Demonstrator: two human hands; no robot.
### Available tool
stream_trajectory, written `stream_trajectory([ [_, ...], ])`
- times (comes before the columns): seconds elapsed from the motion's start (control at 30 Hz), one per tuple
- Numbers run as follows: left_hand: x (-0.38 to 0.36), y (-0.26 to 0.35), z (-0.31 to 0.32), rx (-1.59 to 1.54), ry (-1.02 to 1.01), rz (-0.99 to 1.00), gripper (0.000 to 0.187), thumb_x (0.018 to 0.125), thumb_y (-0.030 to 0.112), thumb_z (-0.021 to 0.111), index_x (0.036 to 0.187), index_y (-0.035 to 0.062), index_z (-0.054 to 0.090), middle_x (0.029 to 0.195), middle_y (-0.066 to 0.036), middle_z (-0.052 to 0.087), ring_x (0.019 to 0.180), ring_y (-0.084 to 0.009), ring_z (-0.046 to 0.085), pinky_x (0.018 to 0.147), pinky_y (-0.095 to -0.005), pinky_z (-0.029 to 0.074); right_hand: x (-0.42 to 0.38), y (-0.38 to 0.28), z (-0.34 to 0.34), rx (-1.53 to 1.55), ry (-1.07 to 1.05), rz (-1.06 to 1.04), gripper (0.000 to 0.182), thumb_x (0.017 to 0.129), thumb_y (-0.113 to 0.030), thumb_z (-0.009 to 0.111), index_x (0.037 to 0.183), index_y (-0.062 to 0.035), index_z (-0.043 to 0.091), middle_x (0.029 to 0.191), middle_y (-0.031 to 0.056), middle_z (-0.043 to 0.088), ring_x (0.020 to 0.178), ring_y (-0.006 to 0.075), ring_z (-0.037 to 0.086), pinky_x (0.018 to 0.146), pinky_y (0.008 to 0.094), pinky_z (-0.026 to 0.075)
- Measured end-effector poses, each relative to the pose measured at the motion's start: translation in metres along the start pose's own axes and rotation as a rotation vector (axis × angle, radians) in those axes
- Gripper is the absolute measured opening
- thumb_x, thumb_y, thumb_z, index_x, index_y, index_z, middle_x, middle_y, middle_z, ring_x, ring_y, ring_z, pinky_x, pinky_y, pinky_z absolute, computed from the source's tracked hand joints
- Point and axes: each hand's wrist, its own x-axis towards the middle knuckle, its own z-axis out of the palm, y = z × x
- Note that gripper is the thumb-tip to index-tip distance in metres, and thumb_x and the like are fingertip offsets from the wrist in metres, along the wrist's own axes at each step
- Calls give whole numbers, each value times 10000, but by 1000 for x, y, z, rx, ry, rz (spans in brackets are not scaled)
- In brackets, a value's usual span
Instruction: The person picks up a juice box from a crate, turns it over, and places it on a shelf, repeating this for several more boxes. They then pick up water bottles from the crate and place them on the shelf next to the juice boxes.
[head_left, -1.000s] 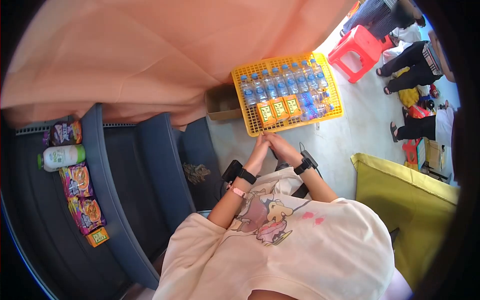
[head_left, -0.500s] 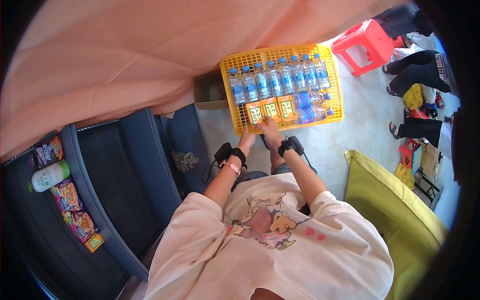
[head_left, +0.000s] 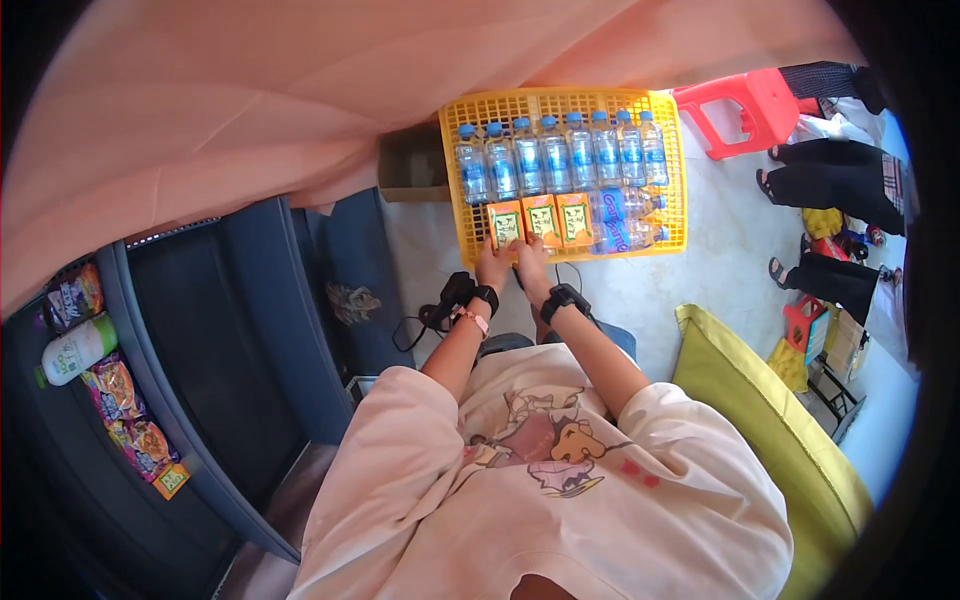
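A yellow plastic basket (head_left: 672, 105) lies in front of me, holding a row of clear water bottles (head_left: 553, 160) with blue caps. Below that row sit three orange drink cartons side by side: a left carton (head_left: 506, 222), a middle carton (head_left: 540, 218) and a right carton (head_left: 575, 220). My left hand (head_left: 492, 264) is closed at the lower left edge of the left carton. My right hand (head_left: 533, 266) has its fingers at that carton's lower right corner, by the middle one. Bottles with purple labels (head_left: 615, 218) lie to their right.
A dark shelf unit (head_left: 205, 340) stands at left, bearing snack packets (head_left: 112, 385), a white bottle (head_left: 78, 350) and an orange carton (head_left: 171, 481). A cardboard box (head_left: 412, 165) is beside the basket. A red stool (head_left: 745, 110), a yellow-green cushion (head_left: 760, 420) and other people's legs (head_left: 840, 185) are at right.
My left hand has moved up onto the left carton's lower edge. That carton now sits straighter beside the middle one. My view has shifted slightly.
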Motion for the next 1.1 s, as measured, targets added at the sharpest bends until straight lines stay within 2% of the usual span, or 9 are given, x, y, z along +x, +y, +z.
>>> stream_trajectory([
  [0.07,1,3,-5,-95,64,-8,321,795,150,534,1101,57,509,870,-165,638,824,-324,616,701,-393,472,8,13,0,-126,-29,-66,746,702,-256,552,1317,32,244,1273,172,329,1089,262,405,850,363,401],
  [0.13,-3,20,-19,14,77,-132,332,792,64,534,1122,35,509,968,-146,628,877,-230,608,746,-338,462,-11,-3,-1,-46,-159,-54,702,712,-222,540,1305,35,265,1242,160,379,1059,249,429,841,347,402],
  [0.2,3,12,-23,7,50,24,459,782,25,525,1232,31,437,1097,-156,579,984,-233,574,808,-337,450,-11,-3,0,41,-288,-41,660,722,-189,527,1293,38,286,1212,148,428,1029,237,454,832,331,404],
  [0.27,-3,31,-31,-6,26,42,510,779,11,524,1270,23,389,1149,-154,547,1024,-223,548,834,-323,437,14,23,7,63,-310,-358,581,733,-110,491,1272,32,329,1135,119,498,983,204,476,818,288,398],
  [0.4,11,14,-23,-121,-53,143,638,757,35,549,1341,40,291,1121,-174,562,992,-235,566,811,-311,447,15,4,4,147,-314,-252,544,726,-50,460,1253,38,356,1110,110,505,984,179,471,831,265,382],
  [0.63,-17,17,-29,-438,-93,50,431,786,90,552,1193,43,418,1077,-120,564,990,-202,547,811,-310,429,16,28,-10,32,-429,-232,536,764,-147,483,1253,32,356,1127,135,505,1045,212,462,906,299,353],
  [0.8,-56,0,-46,-304,-26,-31,452,814,160,526,1233,68,383,1089,-117,553,1000,-197,535,823,-308,423,-29,33,-6,-32,-499,-197,568,787,-161,492,1282,54,312,1191,155,475,1077,209,458,919,288,350],
  [1.0,-89,8,-115,-475,54,-71,488,830,31,452,1298,71,318,1172,-91,492,1088,-172,466,908,-274,369,-84,5,32,-380,-575,-509,600,808,-178,482,1325,31,261,1252,198,440,1139,239,449,918,289,370],
  [1.1,-112,24,-163,-581,143,67,522,827,-1,426,1324,57,277,1222,-93,448,1117,-173,446,928,-279,360,-117,-11,64,-362,-692,-567,606,805,-124,485,1356,-61,242,1298,175,411,1170,266,439,939,318,372],
])
